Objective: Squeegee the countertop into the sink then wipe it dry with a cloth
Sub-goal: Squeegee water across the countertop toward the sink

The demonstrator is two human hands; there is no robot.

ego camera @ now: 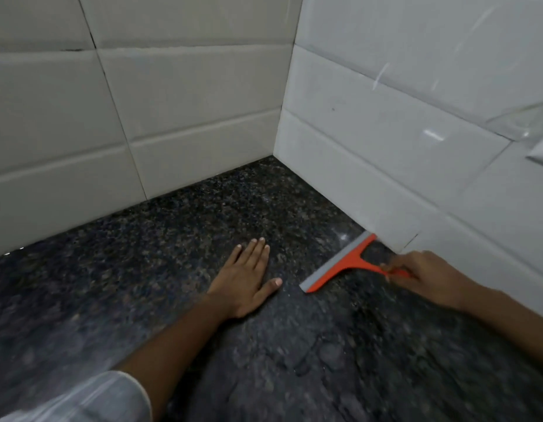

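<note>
An orange squeegee with a grey rubber blade lies blade-down on the dark speckled granite countertop, its far end touching the right tiled wall. My right hand grips its orange handle. My left hand rests flat on the countertop, fingers spread, a little left of the blade. No sink and no cloth are in view.
White tiled walls meet in a corner behind the countertop and close it off at the back and right. A glossy white fixture juts from the right wall. Wet streaks show on the stone near me.
</note>
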